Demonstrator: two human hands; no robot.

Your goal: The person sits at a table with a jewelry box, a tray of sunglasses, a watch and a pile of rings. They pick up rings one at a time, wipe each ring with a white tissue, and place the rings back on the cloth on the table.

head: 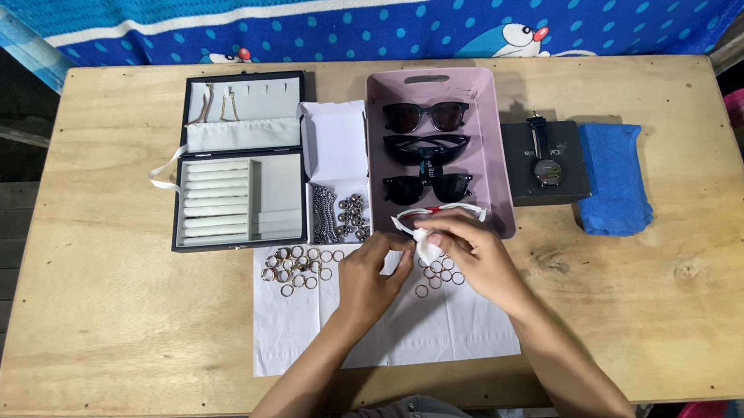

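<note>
Both my hands meet over a white cloth sheet spread on the wooden table. My left hand pinches one end of a pair of white-framed glasses. My right hand grips the same glasses and presses a small white wipe against them. Several small metal rings lie on the sheet to the left of my hands, and a few more rings lie under my right hand.
A pink tray holds three dark sunglasses. An open black jewellery box and a small white box of chains and beads sit to the left. A wristwatch on a black case and a blue towel are at the right.
</note>
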